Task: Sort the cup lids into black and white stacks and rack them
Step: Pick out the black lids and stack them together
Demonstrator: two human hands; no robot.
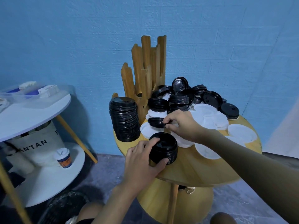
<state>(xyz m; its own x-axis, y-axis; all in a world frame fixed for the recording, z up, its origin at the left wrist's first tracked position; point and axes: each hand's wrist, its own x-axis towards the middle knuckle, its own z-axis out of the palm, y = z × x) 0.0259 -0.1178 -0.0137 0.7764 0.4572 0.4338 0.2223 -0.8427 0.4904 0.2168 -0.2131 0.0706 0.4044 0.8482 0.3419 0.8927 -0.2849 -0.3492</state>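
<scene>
On a round wooden tabletop, a tall black lid stack stands beside a wooden rack. The left hand curls around a short black lid stack. The right hand pinches a single black lid over loose white lids.

The rack is grainy stained wood — the table under it smoother, paler wood. Left of the rack the black lids shine as glossy plastic; the white lids right of it look matt.
</scene>
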